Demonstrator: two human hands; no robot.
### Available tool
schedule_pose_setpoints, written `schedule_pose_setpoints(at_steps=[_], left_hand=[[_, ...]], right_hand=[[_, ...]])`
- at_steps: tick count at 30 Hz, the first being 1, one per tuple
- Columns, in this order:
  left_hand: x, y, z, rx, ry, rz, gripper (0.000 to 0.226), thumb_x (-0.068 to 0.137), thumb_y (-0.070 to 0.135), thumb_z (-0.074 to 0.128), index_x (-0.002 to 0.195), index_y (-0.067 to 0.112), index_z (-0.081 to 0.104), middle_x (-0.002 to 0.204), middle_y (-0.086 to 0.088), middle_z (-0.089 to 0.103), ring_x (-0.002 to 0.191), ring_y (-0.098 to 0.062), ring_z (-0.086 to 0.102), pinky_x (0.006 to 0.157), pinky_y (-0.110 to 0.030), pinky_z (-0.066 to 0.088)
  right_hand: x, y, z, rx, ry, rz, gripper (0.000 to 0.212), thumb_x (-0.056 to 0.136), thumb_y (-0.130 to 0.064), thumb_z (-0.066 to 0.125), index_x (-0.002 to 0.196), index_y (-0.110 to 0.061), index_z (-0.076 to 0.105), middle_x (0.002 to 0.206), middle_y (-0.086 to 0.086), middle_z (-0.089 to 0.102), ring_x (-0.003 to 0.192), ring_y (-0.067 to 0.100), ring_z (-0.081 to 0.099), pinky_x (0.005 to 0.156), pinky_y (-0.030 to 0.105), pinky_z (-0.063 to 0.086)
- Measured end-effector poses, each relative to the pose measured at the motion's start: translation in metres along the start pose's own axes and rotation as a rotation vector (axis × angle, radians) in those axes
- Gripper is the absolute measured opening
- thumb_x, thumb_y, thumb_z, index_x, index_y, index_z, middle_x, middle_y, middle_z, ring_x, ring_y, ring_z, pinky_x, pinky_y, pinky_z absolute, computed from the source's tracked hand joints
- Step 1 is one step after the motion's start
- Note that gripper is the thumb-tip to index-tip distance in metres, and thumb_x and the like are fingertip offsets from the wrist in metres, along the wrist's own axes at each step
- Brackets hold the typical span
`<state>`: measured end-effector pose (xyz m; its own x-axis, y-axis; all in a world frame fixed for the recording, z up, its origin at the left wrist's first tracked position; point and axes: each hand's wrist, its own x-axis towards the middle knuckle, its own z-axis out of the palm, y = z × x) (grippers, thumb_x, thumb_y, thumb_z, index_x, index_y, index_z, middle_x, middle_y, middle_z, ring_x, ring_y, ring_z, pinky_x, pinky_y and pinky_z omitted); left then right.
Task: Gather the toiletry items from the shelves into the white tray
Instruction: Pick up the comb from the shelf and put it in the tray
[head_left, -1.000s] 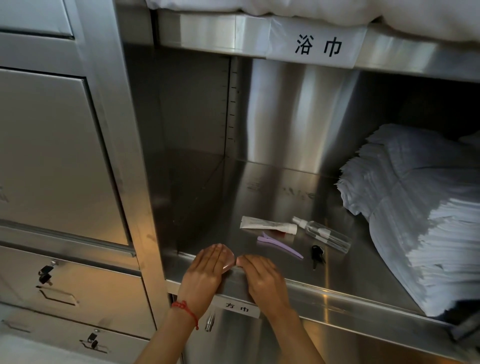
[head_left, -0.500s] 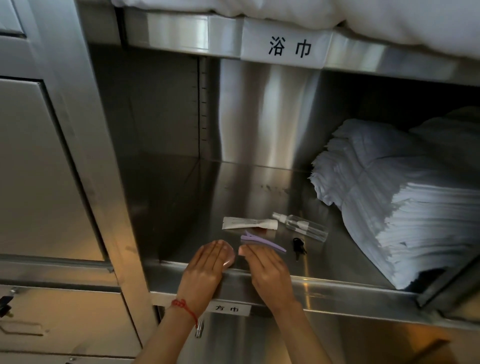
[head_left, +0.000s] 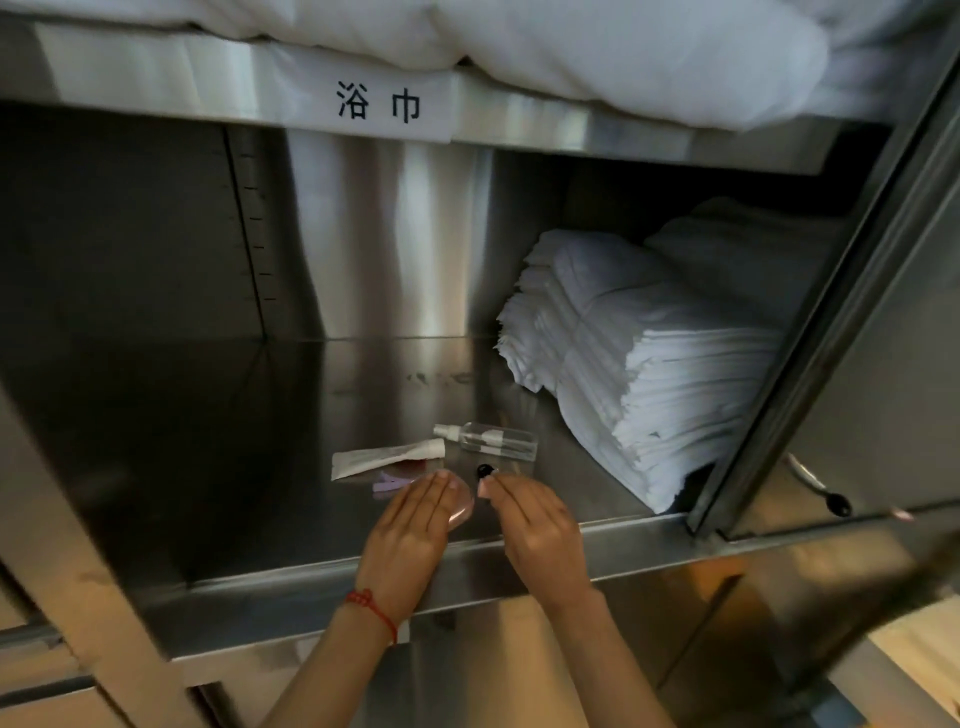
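Observation:
Several small toiletry items lie on the steel shelf (head_left: 208, 441): a white tube (head_left: 387, 458), a clear spray bottle (head_left: 491, 440), a purple hair clip (head_left: 389, 482) and a small black clip (head_left: 484, 471). My left hand (head_left: 415, 535) lies flat over the shelf's front, its fingertips covering most of the purple clip. My right hand (head_left: 535, 525) reaches in beside it, fingertips just short of the black clip. Both hands hold nothing, fingers extended. No white tray is in view.
A tall stack of folded white towels (head_left: 639, 374) fills the shelf's right side. White bedding (head_left: 571, 52) sits on the upper shelf above a labelled edge (head_left: 378, 104). A steel door frame (head_left: 831, 332) slants at the right. Steel drawers are at lower left.
Both hands moved from the shelf's front lip inward over the shelf toward the items. The left now covers the purple clip; the view shifted left and closer.

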<state>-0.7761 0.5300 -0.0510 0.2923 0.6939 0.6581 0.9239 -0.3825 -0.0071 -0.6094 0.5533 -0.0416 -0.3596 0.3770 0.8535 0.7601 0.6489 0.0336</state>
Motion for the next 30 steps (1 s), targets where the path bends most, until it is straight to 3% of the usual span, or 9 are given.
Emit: schedule_pose_setpoints(at_steps=[4, 6, 9, 15, 20, 22, 24, 26, 30], left_hand=[[0.019, 0.022, 0.014, -0.063, 0.1, 0.094, 0.041, 0.067, 0.001, 0.069, 0.107, -0.001, 0.069, 0.111, -0.018, 0.067, 0.1, -0.028, 0.067, 0.086, -0.046, 0.05], [0.03, 0.037, 0.019, -0.089, 0.11, 0.125, 0.042, 0.074, 0.004, 0.045, 0.108, 0.0, 0.069, 0.112, -0.017, 0.067, 0.102, -0.027, 0.066, 0.094, -0.042, 0.047], [0.043, 0.062, 0.026, -0.12, 0.128, 0.16, 0.046, 0.073, 0.004, 0.039, 0.108, -0.002, 0.069, 0.113, -0.017, 0.067, 0.104, -0.027, 0.065, 0.107, -0.036, 0.031], [0.066, 0.114, 0.035, -0.191, 0.16, 0.26, 0.043, 0.076, 0.004, 0.04, 0.106, 0.0, 0.07, 0.111, -0.014, 0.068, 0.101, -0.025, 0.066, 0.091, -0.041, 0.049], [0.08, 0.158, 0.037, -0.204, 0.184, 0.323, 0.04, 0.074, 0.0, 0.049, 0.109, -0.002, 0.068, 0.114, -0.016, 0.066, 0.104, -0.027, 0.065, 0.11, -0.033, 0.022], [0.085, 0.178, 0.038, -0.236, 0.171, 0.362, 0.047, 0.061, -0.006, 0.072, 0.108, -0.002, 0.068, 0.113, -0.017, 0.066, 0.104, -0.028, 0.065, 0.106, -0.032, 0.035], [0.088, 0.198, 0.038, -0.286, 0.104, 0.395, 0.067, 0.045, -0.003, 0.088, 0.109, -0.003, 0.067, 0.113, -0.019, 0.066, 0.104, -0.03, 0.064, 0.091, -0.041, 0.052], [0.092, 0.219, 0.036, -0.325, 0.064, 0.422, 0.071, 0.041, 0.001, 0.091, 0.108, -0.004, 0.068, 0.112, -0.019, 0.066, 0.103, -0.031, 0.065, 0.081, -0.047, 0.055], [0.098, 0.26, 0.035, -0.37, 0.096, 0.471, 0.068, 0.039, 0.003, 0.092, 0.103, -0.004, 0.07, 0.106, -0.019, 0.068, 0.097, -0.031, 0.067, 0.08, -0.047, 0.053]], right_hand=[[-0.007, 0.019, -0.022, -0.055, 0.016, 0.02, 0.024, 0.075, 0.007, 0.066, 0.096, -0.001, 0.074, 0.096, 0.012, 0.071, 0.087, 0.023, 0.069, 0.08, 0.031, 0.056], [-0.013, 0.032, -0.037, -0.082, 0.007, 0.027, 0.025, 0.074, 0.008, 0.065, 0.095, -0.002, 0.074, 0.096, 0.011, 0.071, 0.088, 0.022, 0.069, 0.08, 0.031, 0.056], [-0.023, 0.05, -0.06, -0.136, -0.044, 0.064, 0.039, 0.059, 0.006, 0.082, 0.096, -0.003, 0.074, 0.097, 0.01, 0.072, 0.09, 0.02, 0.069, 0.082, 0.029, 0.055], [-0.047, 0.08, -0.103, -0.245, -0.076, 0.134, 0.042, 0.061, -0.009, 0.088, 0.1, -0.005, 0.074, 0.099, 0.011, 0.072, 0.093, 0.02, 0.069, 0.089, 0.027, 0.049], [-0.065, 0.101, -0.139, -0.316, -0.009, 0.165, 0.025, 0.073, -0.009, 0.078, 0.098, -0.004, 0.074, 0.097, 0.011, 0.072, 0.091, 0.021, 0.069, 0.08, 0.031, 0.057], [-0.074, 0.11, -0.154, -0.343, 0.002, 0.187, 0.018, 0.083, -0.012, 0.067, 0.098, -0.005, 0.074, 0.098, 0.011, 0.072, 0.092, 0.02, 0.069, 0.081, 0.031, 0.056], [-0.085, 0.119, -0.17, -0.378, 0.001, 0.208, 0.018, 0.081, -0.011, 0.069, 0.098, -0.005, 0.074, 0.099, 0.011, 0.071, 0.093, 0.021, 0.068, 0.083, 0.03, 0.054], [-0.097, 0.129, -0.186, -0.412, -0.012, 0.237, 0.026, 0.074, -0.008, 0.078, 0.099, -0.004, 0.073, 0.1, 0.012, 0.071, 0.094, 0.021, 0.068, 0.083, 0.031, 0.055], [-0.118, 0.142, -0.219, -0.475, -0.016, 0.275, 0.03, 0.073, -0.013, 0.08, 0.1, -0.005, 0.073, 0.1, 0.012, 0.071, 0.094, 0.021, 0.068, 0.082, 0.031, 0.055]])
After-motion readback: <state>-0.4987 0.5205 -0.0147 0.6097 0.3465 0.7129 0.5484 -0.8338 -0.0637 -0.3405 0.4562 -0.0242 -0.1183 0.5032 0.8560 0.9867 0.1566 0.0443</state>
